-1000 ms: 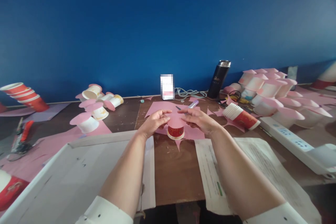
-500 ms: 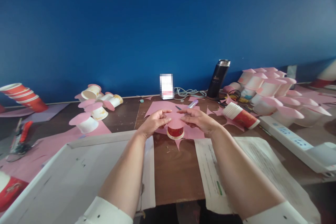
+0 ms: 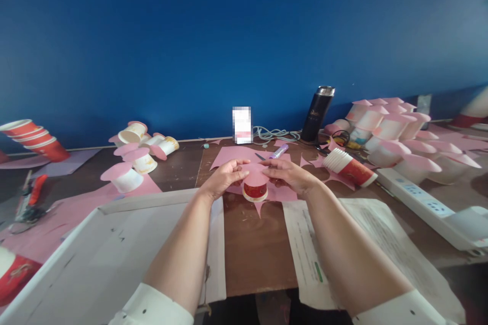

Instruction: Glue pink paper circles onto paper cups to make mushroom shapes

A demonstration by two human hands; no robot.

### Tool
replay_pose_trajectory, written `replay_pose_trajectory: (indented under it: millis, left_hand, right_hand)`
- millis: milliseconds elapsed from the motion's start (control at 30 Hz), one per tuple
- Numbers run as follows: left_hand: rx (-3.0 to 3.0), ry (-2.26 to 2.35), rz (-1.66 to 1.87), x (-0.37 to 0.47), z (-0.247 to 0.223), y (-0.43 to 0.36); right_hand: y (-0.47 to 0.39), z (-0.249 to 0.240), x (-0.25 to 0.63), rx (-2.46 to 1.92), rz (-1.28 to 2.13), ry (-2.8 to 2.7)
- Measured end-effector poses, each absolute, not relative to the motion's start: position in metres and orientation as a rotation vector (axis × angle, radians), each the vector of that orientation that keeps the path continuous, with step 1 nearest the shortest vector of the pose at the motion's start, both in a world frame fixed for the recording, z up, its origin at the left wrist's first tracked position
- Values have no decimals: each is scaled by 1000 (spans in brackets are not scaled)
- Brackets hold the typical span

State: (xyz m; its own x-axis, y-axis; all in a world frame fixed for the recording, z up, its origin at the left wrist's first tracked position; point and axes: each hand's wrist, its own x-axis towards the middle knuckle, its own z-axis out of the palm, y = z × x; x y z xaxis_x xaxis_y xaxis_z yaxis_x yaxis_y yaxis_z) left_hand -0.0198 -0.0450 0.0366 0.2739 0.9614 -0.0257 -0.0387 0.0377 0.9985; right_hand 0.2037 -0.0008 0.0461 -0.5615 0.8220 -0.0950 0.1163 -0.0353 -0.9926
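A pink paper disc sits over the raised end of a red cup near the middle of the tabletop, slightly toward the front edge. The left hand is at the disc's left rim, the right hand at its right. Each grip looks narrow, though I cannot tell whether either closes on the disc.

The disc is already over the cup; whether it is fixed there cannot be seen. Cups bearing pink discs crowd the right back corner, and a smaller group lies toward the left back. The nested cups on the right show no such discs.

Pink sheet lies behind the cup, with a purple-handled tool on it. By the back edge stands a dark bottle.

Between the white tray on the left and the printed paper on the right, brown wood runs to the front edge. I judge that strip the easiest room for moving; sideways looks tighter.
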Motion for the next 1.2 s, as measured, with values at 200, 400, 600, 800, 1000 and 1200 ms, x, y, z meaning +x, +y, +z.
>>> replay_pose_trajectory:
  millis: [200, 400, 600, 800, 1000, 1200]
  left_hand:
    - [1236, 990, 1025, -21, 34, -44]
    - [1185, 987, 1002, -21, 33, -43]
    - [1107, 987, 1008, -20, 33, -44]
    - [1072, 1064, 1081, -12, 30, -41]
    - [1085, 1035, 1121, -7, 18, -32]
    - [1109, 1060, 1119, -8, 20, -32]
  right_hand:
    - [-1, 46, 203, -972, 1693, -1673]
    - [-1, 44, 203, -949, 1721, -1650]
    - [-1, 46, 203, -963, 1753, -1606]
    - [4, 32, 189, -1047, 1611, -1558]
    - [4, 27, 179, -1082, 1561, -1572]
    - [2, 29, 178, -1112, 1580, -1549]
